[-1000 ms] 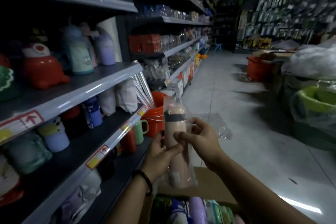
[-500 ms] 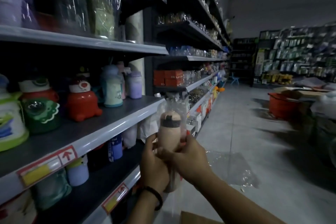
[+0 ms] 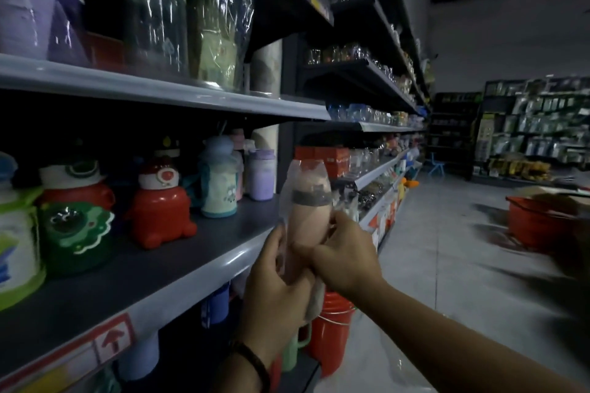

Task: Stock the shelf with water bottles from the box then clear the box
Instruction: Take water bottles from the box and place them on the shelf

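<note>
Grips a pink bottle (image 3: 311, 217), sealed in clear wrap, upright with both hands in a dim store aisle. Wraps the left hand (image 3: 274, 290) round the bottle's lower body, fingers clamped on it, dark wristband (image 3: 252, 364) at the wrist. Closes the right hand (image 3: 344, 258) on the bottle's middle from the other side, fingers curled tight against the wrap just under the grey band. Holds the bottle in the air just beside the front edge of the grey shelf (image 3: 191, 265), lower end dipping below that edge, not resting on it. Faces a row on the shelf: green bottle (image 3: 75, 233), red bottle (image 3: 159, 214), mint bottle (image 3: 220, 188) and lilac bottle (image 3: 261, 175), all upright and set back from the edge. Stands over a pale floor (image 3: 447, 265), with a red bucket (image 3: 332, 329) below the hands and a red tub (image 3: 536, 223) well apart on the right.
</note>
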Demonstrator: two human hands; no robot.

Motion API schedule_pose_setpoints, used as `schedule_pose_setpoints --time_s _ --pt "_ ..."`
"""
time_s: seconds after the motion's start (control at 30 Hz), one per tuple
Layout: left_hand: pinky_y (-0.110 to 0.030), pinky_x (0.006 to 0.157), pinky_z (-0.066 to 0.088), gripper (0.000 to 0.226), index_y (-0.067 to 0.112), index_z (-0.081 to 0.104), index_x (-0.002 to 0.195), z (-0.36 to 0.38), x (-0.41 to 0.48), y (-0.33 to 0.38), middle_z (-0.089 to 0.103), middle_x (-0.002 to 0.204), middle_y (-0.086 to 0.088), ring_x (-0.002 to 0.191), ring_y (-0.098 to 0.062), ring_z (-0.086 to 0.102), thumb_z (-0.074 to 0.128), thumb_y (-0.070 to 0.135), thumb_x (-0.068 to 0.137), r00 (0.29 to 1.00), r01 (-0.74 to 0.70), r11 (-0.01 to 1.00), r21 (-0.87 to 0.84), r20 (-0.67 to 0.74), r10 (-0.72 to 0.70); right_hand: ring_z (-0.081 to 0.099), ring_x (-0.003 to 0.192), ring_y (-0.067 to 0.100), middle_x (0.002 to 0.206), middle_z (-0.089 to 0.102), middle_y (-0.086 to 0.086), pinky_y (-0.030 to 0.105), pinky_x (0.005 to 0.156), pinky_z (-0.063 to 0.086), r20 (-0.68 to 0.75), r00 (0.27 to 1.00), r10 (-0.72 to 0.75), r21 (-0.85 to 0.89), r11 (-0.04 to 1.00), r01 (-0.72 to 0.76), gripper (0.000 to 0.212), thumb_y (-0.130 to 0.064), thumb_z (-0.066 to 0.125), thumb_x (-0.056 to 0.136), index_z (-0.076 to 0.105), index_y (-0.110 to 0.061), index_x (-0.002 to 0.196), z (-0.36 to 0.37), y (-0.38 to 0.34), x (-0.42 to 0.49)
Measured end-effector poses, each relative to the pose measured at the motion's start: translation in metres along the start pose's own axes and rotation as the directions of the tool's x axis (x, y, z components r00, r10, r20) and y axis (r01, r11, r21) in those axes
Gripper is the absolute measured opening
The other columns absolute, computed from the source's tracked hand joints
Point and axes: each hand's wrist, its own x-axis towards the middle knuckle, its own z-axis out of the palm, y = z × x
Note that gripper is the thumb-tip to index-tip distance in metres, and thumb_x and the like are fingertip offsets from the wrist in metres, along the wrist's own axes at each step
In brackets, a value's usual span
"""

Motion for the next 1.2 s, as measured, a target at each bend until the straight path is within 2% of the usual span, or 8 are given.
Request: schedule_pose_setpoints --time_s 0.1,0.2,0.43,0.6,0.83,0.93,1.07,1.2 --pt "-0.033 0.101 0.049 0.082 0.05 0.035 0.153 -0.009 0.008 0.0 0.055 0.143 0.022 0.128 0.0 0.055 0.076 0.017 0.091 0.99 -0.021 0.999 -0.044 -0.137 0.015 0.069 0.085 0.012 0.097 0.071 -0.012 0.041 0.076 0.063 -0.041 0.999 -0.025 0.033 0.999 0.027 0.064 -0.062 0.078 0.056 0.061 -0.032 0.111 0.014 -0.006 0.033" --pt "-0.033 0.105 0.042 0.074 0.046 0.042 0.151 -0.025 0.025 -0.002 0.048 0.147 0.019 0.136 -0.003 0.045 0.074 0.016 0.092 0.971 -0.073 0.996 -0.049 -0.232 0.06 0.07 0.087 0.012 0.1 0.073 -0.01 0.043 0.078 0.064 -0.112 0.991 -0.074 0.067 0.994 0.082 0.07 -0.064 0.077 0.058 0.063 -0.028 0.116 0.023 -0.014 0.074" --pt "-0.034 0.108 0.041 0.068 0.043 0.044 0.149 -0.049 0.052 -0.031 0.05 0.154 0.002 0.136 -0.005 0.047 0.069 0.012 0.094 0.974 -0.028 1.0 0.01 -0.226 0.03 0.069 0.092 0.019 0.107 0.071 -0.003 0.044 0.082 0.063 -0.096 0.986 -0.136 0.015 0.99 0.138 0.064 -0.058 0.082 0.074 0.06 -0.023 0.123 0.052 -0.024 0.152" --pt "-0.042 0.121 0.035 0.07 0.053 0.028 0.154 -0.042 0.063 -0.028 0.034 0.161 0.019 0.146 -0.004 0.035 0.061 0.023 0.1 0.983 -0.07 0.982 0.177 -0.154 0.098 0.068 0.097 0.022 0.111 0.069 -0.002 0.046 0.085 0.062 -0.051 0.982 -0.182 -0.009 0.983 0.181 0.07 -0.065 0.078 0.071 0.057 -0.025 0.125 0.072 -0.033 0.182" --pt "-0.016 0.108 0.025 0.066 0.047 0.016 0.16 -0.037 0.074 -0.03 0.024 0.166 0.019 0.143 0.003 0.028 0.044 0.019 0.107 0.989 -0.069 0.984 0.165 -0.12 0.09 0.064 0.098 0.02 0.111 0.064 -0.001 0.036 0.08 0.058 -0.017 0.978 -0.209 -0.027 0.978 0.208 0.061 -0.048 0.082 0.083 0.053 -0.02 0.128 0.091 -0.033 0.205" --pt "-0.033 0.115 0.037 0.066 0.048 0.013 0.16 -0.034 0.082 -0.04 0.033 0.165 0.009 0.145 -0.015 0.04 0.044 0.023 0.107 0.989 -0.084 0.981 0.177 -0.107 0.104 0.063 0.094 0.018 0.108 0.063 -0.001 0.027 0.069 0.05 -0.002 0.976 -0.217 -0.056 0.975 0.217 0.059 -0.044 0.083 0.083 0.053 -0.02 0.127 0.096 -0.025 0.211" --pt "-0.044 0.114 0.043 0.066 0.048 0.013 0.159 -0.034 0.096 -0.055 0.044 0.157 -0.009 0.14 -0.029 0.047 0.047 0.027 0.106 0.993 -0.075 0.987 0.146 -0.084 0.088 0.065 0.1 0.024 0.113 0.067 0.003 0.039 0.081 0.056 0.024 0.986 -0.166 -0.042 0.985 0.167 0.058 -0.042 0.083 0.079 0.056 -0.019 0.124 0.097 -0.017 0.225" --pt "-0.017 0.104 0.031 0.064 0.045 0.021 0.159 -0.036 0.106 -0.057 0.027 0.163 0.022 0.13 0.01 0.036 0.051 0.026 0.105 0.994 -0.091 0.996 -0.009 -0.068 0.09 0.074 0.096 0.033 0.105 0.075 0.014 0.054 0.083 0.064 0.107 0.986 -0.131 0.094 0.988 0.121 0.045 -0.037 0.084 0.076 0.061 -0.015 0.108 0.099 -0.008 0.24"
